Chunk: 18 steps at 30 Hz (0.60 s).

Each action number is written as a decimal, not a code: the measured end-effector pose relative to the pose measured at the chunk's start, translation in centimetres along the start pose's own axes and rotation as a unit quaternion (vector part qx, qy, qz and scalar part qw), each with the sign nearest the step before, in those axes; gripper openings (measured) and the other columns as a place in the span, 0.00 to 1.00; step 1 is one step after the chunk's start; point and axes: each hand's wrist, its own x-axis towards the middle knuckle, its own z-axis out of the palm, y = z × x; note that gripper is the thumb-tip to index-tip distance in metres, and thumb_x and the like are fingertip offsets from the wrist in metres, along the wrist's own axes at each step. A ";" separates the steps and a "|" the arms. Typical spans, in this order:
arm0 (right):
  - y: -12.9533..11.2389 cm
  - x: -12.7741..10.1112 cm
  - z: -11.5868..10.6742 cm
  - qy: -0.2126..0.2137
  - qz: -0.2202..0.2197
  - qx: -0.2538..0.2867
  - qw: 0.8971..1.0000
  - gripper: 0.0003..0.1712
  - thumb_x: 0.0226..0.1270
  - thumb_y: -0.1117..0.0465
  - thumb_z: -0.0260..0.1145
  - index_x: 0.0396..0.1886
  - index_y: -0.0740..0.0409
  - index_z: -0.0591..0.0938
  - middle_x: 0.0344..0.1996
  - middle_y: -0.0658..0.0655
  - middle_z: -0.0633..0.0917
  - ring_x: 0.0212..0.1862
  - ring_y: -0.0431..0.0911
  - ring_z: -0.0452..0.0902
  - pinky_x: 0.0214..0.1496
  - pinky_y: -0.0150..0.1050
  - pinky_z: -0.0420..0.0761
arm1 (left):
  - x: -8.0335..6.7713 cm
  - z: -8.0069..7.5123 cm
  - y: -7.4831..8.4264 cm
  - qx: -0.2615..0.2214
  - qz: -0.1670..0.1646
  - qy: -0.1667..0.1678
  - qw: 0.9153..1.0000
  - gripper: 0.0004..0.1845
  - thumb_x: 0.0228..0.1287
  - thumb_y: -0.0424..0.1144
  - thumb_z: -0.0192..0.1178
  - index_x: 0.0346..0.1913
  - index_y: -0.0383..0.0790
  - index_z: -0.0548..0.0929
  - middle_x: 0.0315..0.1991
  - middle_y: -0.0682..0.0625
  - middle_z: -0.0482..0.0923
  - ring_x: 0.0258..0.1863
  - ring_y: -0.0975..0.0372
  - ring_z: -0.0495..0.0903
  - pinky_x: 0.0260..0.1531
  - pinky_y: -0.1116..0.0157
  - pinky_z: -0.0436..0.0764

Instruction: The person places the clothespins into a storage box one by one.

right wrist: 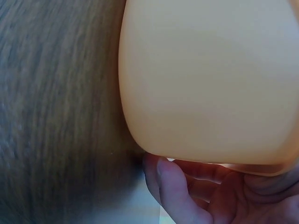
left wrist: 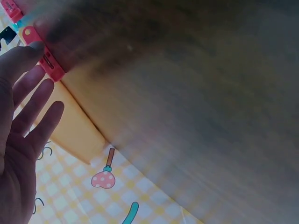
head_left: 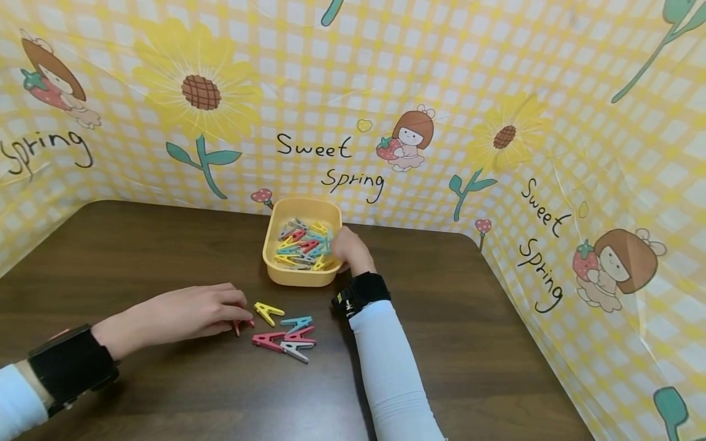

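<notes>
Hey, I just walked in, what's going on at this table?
A person is handling small clothespins. Their left hand pinches a red clothespin near the tabletop. Their right hand is at the right side of a yellow tub; whether it grips the rim is hard to tell. The tub holds a pile of mixed-color clothespins. In front of it lie five more: two red, one yellow, one blue and one gray.

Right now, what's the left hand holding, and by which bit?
A red clothespin, it seems, pinched by its side: the left hand has its thumb near the middle. Exactly where the other fingers grip is partly hidden.
</notes>
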 end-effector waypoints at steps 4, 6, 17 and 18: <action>1.5 4.3 0.9 -0.001 0.004 -0.006 1.000 0.20 0.86 0.64 0.48 0.68 0.65 0.75 0.53 0.68 0.84 0.34 0.57 0.89 0.29 0.49 0.93 | 0.0 -0.2 0.3 -0.029 -0.025 -0.009 0.999 0.18 0.64 0.36 0.79 0.54 0.55 0.91 0.47 0.64 0.84 0.46 0.72 0.80 0.41 0.69 0.88; 1.8 5.5 1.1 -0.005 0.018 -0.006 1.000 0.20 0.86 0.64 0.48 0.69 0.65 0.74 0.54 0.69 0.84 0.36 0.59 0.90 0.32 0.53 0.94 | 0.1 -0.2 0.4 -0.051 -0.037 -0.021 0.998 0.17 0.65 0.35 0.77 0.54 0.55 0.91 0.46 0.64 0.85 0.45 0.72 0.81 0.42 0.67 0.89; 2.4 6.9 1.7 0.006 0.020 -0.002 1.000 0.20 0.86 0.61 0.49 0.69 0.62 0.74 0.51 0.65 0.84 0.33 0.57 0.90 0.29 0.51 0.93 | 0.8 -0.7 0.6 -0.085 -0.066 -0.050 0.993 0.15 0.67 0.33 0.76 0.53 0.55 0.92 0.46 0.63 0.87 0.45 0.71 0.82 0.45 0.64 0.91; 2.0 5.9 1.5 0.008 0.019 -0.008 1.000 0.20 0.86 0.61 0.49 0.70 0.62 0.74 0.53 0.65 0.84 0.34 0.57 0.90 0.30 0.51 0.93 | 0.9 -0.8 0.5 -0.085 -0.064 -0.048 0.993 0.15 0.67 0.33 0.76 0.52 0.55 0.93 0.46 0.63 0.87 0.45 0.71 0.83 0.44 0.64 0.91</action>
